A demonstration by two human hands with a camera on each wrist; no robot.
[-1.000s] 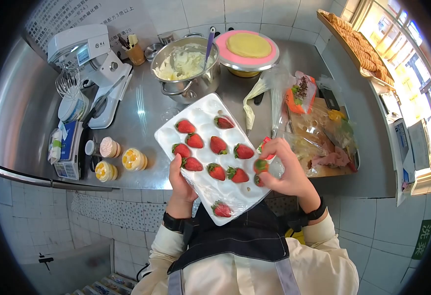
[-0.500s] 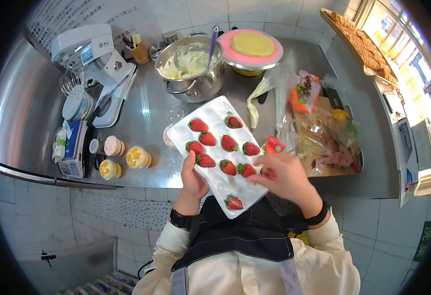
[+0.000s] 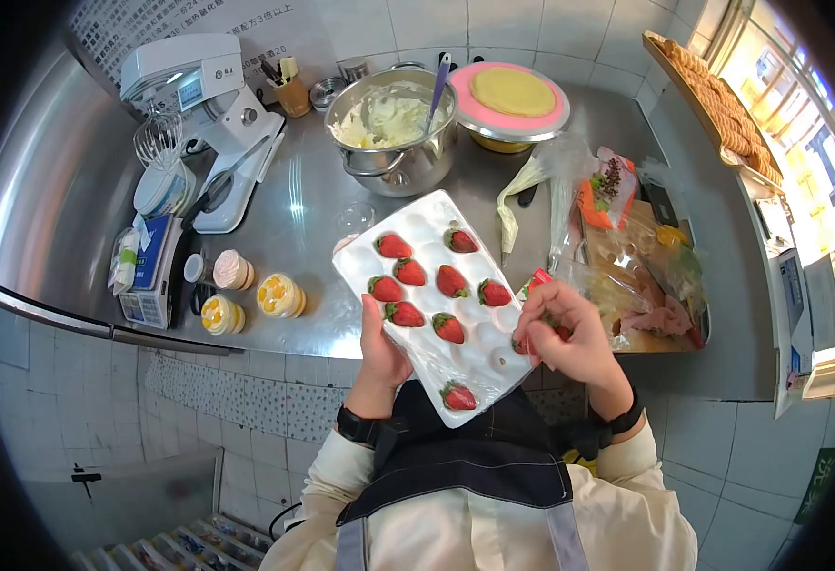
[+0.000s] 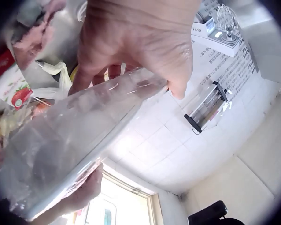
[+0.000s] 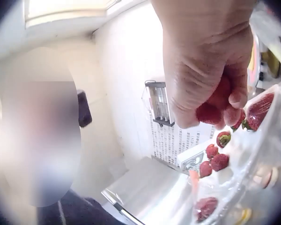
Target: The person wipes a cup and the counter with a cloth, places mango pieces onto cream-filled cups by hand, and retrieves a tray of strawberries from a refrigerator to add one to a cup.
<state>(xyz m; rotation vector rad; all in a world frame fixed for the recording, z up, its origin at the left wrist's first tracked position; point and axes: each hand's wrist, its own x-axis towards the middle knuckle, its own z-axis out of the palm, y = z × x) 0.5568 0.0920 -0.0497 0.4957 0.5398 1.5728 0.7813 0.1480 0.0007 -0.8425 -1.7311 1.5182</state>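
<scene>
My left hand (image 3: 382, 354) grips the near left edge of a white moulded tray (image 3: 479, 357), thumb on top and fingers underneath. In the left wrist view, clear film wraps the tray's underside (image 4: 70, 126). Several red strawberries (image 3: 451, 280) with green leaves sit in its hollows, with bare hollows at the right side. Over the tray's right edge, my right hand (image 3: 575, 333) holds strawberries (image 5: 220, 96) in its curled fingers, at least two of them showing in the right wrist view. A red packet (image 3: 537, 282) lies partly behind that hand.
A steel pot (image 3: 394, 167) of cream and a pink-topped turntable (image 3: 541, 119) with a yellow round stand behind the tray. Filled cups (image 3: 280, 297) and a stand mixer (image 3: 237, 124) are on the left. Piping bags (image 3: 511, 205) and a cluttered board (image 3: 636, 333) lie to the right.
My right hand has taken a strawberry from the tray's right side and drawn back to the edge, its fingers curled around the fruit. The left hand keeps its grip on the tray.
</scene>
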